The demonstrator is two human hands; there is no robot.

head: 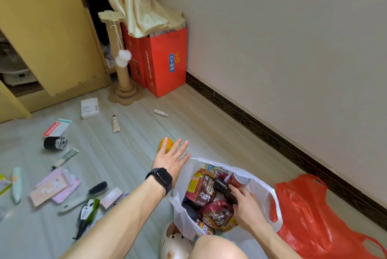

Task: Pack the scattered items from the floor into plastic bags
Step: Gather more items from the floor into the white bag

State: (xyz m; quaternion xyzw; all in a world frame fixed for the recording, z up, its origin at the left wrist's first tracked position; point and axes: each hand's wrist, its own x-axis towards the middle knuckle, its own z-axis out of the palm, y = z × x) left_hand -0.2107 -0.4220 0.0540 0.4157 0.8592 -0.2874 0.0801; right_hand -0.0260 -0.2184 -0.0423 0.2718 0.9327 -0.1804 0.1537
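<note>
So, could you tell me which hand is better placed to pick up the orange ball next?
Probably the left hand: it is open and stretched out right by the orange ball, while the right hand is holding a black bottle inside the white bag.

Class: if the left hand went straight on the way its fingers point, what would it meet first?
Probably the orange ball on the floor just beyond the left hand's fingers; depth is unclear.

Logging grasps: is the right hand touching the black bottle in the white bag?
Touching. The head view shows the right hand with fingers curled round the lower end of the black bottle, inside the white bag, with no gap.
</note>
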